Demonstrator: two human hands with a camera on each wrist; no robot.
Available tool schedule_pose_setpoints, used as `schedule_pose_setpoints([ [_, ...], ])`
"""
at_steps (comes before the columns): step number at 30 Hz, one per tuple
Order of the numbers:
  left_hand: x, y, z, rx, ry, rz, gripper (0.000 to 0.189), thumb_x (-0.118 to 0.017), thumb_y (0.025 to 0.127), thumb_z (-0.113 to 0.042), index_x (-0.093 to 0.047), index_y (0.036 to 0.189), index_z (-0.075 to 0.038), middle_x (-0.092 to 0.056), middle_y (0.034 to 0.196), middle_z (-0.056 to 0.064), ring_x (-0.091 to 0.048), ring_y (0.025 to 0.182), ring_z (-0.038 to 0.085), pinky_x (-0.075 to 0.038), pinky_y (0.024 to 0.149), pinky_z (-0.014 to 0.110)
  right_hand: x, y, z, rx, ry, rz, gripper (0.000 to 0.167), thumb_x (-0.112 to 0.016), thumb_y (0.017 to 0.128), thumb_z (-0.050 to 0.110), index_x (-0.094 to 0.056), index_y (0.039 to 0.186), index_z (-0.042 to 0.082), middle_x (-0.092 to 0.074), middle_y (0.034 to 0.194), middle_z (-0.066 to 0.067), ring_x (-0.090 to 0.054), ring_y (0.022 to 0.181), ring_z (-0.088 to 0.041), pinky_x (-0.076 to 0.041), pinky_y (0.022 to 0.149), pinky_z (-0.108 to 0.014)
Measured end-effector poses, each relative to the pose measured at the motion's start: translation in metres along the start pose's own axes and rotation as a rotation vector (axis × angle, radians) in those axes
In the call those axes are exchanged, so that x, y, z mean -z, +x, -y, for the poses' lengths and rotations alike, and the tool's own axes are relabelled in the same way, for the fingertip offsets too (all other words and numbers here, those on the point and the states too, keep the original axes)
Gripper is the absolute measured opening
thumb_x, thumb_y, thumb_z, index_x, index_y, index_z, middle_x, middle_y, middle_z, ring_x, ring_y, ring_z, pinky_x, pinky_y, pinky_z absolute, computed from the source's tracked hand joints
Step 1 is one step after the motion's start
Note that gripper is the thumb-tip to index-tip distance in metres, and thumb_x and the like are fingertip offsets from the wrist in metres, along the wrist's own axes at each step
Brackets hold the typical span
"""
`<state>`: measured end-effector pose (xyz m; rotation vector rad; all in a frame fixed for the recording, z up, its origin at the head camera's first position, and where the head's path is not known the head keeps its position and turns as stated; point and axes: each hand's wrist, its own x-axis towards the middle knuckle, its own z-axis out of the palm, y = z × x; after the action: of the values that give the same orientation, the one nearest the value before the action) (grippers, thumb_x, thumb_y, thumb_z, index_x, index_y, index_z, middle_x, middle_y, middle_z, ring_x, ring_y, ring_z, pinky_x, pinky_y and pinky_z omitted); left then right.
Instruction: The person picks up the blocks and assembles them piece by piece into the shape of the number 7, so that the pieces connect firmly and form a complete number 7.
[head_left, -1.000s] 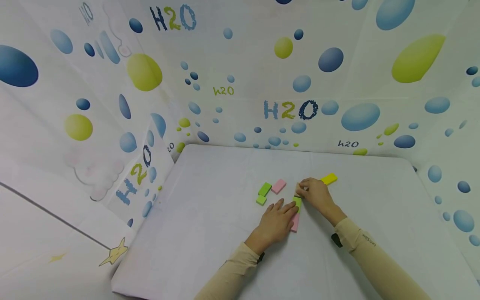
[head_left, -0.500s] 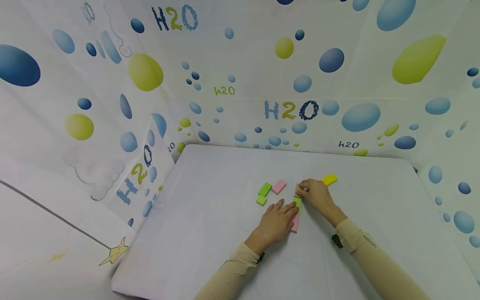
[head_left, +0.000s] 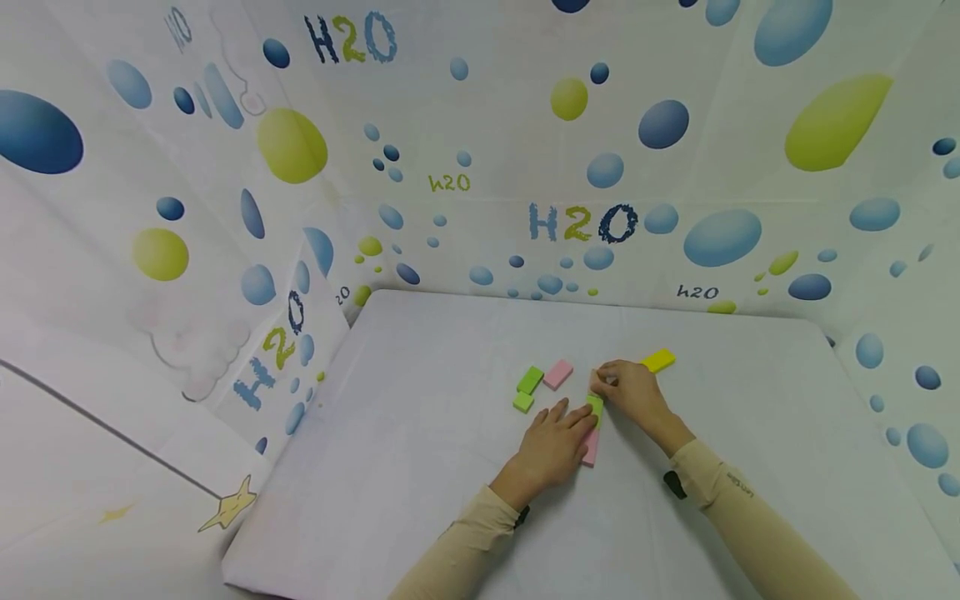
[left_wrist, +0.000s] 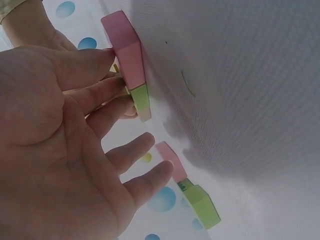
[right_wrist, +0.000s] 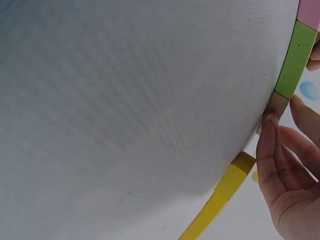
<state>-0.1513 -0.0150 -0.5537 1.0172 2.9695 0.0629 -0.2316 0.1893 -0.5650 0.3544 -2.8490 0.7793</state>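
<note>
A short row of flat blocks lies on the white table: a pink block (head_left: pixel 590 451) nearest, a green block (head_left: pixel 595 402) behind it, and a pale wood-coloured block (head_left: pixel 594 382) at the far end. My left hand (head_left: pixel 551 446) rests against the row with fingers spread, fingertips on the green block and thumb at the pink one (left_wrist: pixel 127 50). The pale block is pinched between thumb and fingers of my right hand (head_left: pixel 637 396), which partly hide it. In the right wrist view it sits right at the green block's end (right_wrist: pixel 296 60).
Left of the row lie a loose pink block (head_left: pixel 558 374), a green block (head_left: pixel 530 380) and a small green block (head_left: pixel 523 402). Yellow pieces (head_left: pixel 659 361) lie just beyond my right hand. A printed cloth wall (head_left: pixel 510 125) rises behind the table's far edge.
The pale block has shifted slightly toward the green block; the thin dark line between them no longer shows. My left hand stays in place.
</note>
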Motion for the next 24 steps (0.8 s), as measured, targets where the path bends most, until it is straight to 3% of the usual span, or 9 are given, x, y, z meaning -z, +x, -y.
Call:
schedule_pose_setpoints([
  [24, 0.0024, 0.0011, -0.0013, -0.007, -0.023, -0.003, 0.048, -0.058, 0.107, -0.033, -0.051, 0.154, -0.025, -0.044, 0.163, -0.009, -0.036, 0.152, 0.025, -0.039, 0.118, 0.049, 0.0052, -0.0029, 0.0061, -0.018, 0.008, 0.019, 0.034, -0.084, 0.089, 0.019, -0.078, 0.111, -0.006, -0.075, 0.116, -0.021, -0.074, 0.092, -0.033, -0.061, 0.081, -0.049],
])
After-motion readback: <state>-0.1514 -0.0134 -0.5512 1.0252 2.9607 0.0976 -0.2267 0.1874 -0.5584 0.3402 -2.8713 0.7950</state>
